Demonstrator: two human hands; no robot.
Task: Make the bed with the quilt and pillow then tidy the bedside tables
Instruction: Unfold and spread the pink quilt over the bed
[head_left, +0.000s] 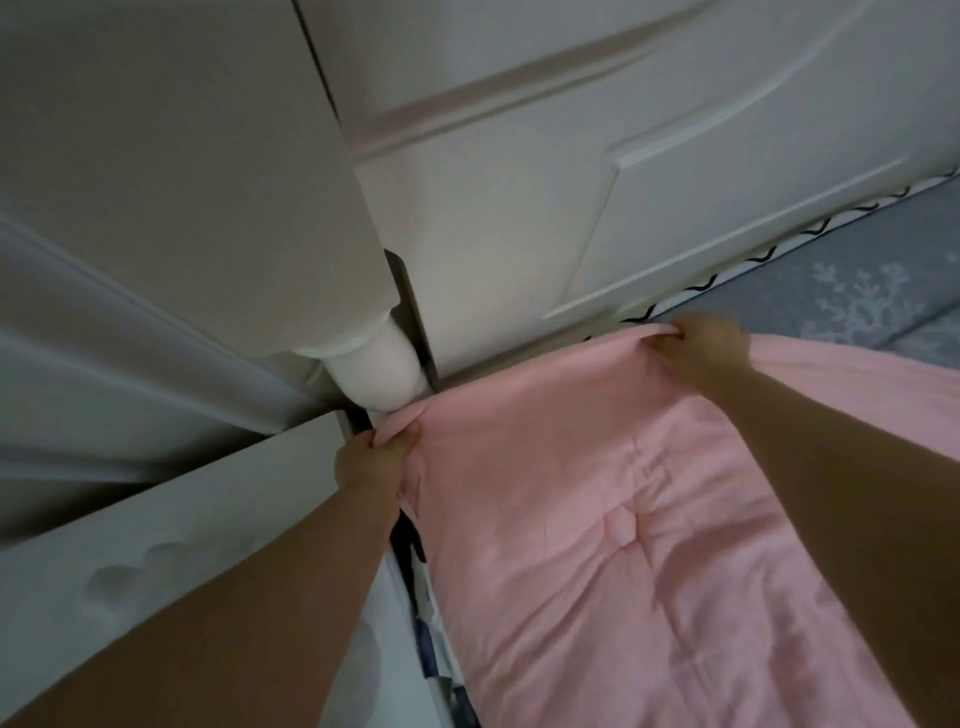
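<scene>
A: Where's the quilt (649, 519) now?

B: Spread pink over the bed, its top edge just short of the headboard (519, 208). The left hand (371, 454) pinches the corner near the headboard's post — the right hand (709, 345) bunches the edge further along.

A: So, the pull?

B: I'd draw both evenly toward the headboard, keeping that edge taut and parallel to it — no skew.

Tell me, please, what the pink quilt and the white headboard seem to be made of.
Pink quilt: soft matte fabric, probably cotton or microfibre with padding; it wrinkles, shows stitched tufts, and bunches where both hands grip it. White headboard: rigid, likely painted wood or board with a smooth satin finish; it has moulded raised panels.
</scene>
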